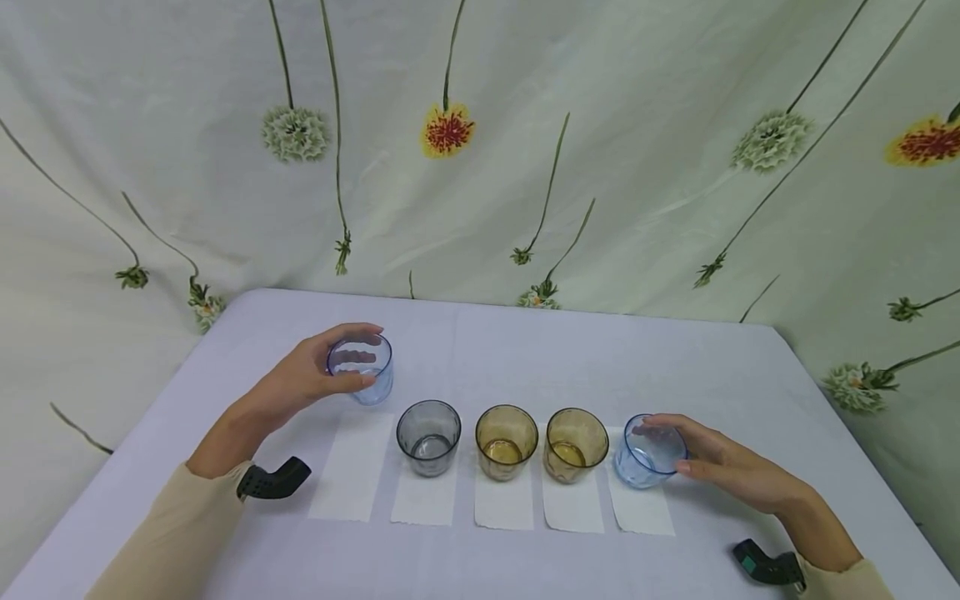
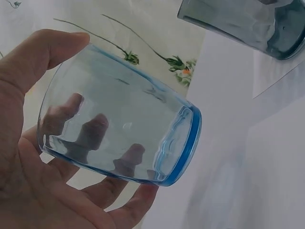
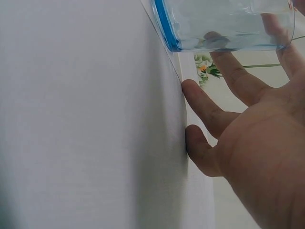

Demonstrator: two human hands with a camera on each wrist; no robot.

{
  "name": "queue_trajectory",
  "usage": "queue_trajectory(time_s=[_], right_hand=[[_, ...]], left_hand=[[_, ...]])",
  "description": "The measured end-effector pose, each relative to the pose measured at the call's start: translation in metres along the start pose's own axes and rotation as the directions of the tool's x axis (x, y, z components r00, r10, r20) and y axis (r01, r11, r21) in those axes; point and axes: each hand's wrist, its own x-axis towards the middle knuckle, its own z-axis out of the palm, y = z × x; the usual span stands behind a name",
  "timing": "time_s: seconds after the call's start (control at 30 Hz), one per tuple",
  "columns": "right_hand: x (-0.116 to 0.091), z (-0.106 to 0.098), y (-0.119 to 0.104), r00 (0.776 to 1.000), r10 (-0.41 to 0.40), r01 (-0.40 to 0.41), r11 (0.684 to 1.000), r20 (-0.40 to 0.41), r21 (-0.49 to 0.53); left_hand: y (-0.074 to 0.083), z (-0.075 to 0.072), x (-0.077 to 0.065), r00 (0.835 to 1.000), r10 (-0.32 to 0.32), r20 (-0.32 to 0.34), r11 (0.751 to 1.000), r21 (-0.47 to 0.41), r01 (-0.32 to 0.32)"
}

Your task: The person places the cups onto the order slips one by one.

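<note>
My left hand [image 1: 315,367] grips a clear blue glass [image 1: 377,385] between thumb and fingers, over the table just behind the leftmost paper strip [image 1: 347,471]. Seen from the left wrist, this blue glass [image 2: 128,114] is off the table, its thick base away from the palm. At the row's right end, my right hand [image 1: 738,468] has its thumb and fingers about a second blue glass [image 1: 641,471], which stands at the rightmost paper strip [image 1: 647,510]. The right wrist view shows part of that glass [image 3: 224,26], with two lower fingers resting on the table.
Between the hands stand a grey glass [image 1: 428,442] and two amber glasses, one left [image 1: 506,446] and one right [image 1: 576,448], each on a white strip. A white cloth covers the table [image 1: 525,354]. Behind it hangs a flower-print curtain [image 1: 480,208].
</note>
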Motion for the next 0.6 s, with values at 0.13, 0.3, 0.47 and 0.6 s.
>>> queue_trajectory(time_s=[0.13, 0.3, 0.47, 0.6], right_hand=[[0.0, 0.0, 0.0, 1.0, -0.002, 0.002, 1.0, 0.003, 0.011], [0.001, 0.0, -0.001, 1.0, 0.007, -0.007, 1.0, -0.002, 0.006], [0.0, 0.0, 0.0, 1.0, -0.003, 0.003, 1.0, 0.008, 0.019], [0.0, 0.0, -0.001, 1.0, -0.014, 0.013, 1.0, 0.011, 0.025]], left_hand=[[0.0, 0.001, -0.008, 0.999, 0.017, 0.036, 1.0, 0.0, -0.017], [-0.001, 0.0, -0.017, 0.996, 0.023, 0.082, 1.0, -0.006, -0.023], [-0.003, 0.001, -0.025, 0.986, 0.048, 0.162, 0.998, 0.035, -0.054], [-0.004, 0.002, -0.03, 0.971, 0.067, 0.231, 0.994, 0.066, -0.084]])
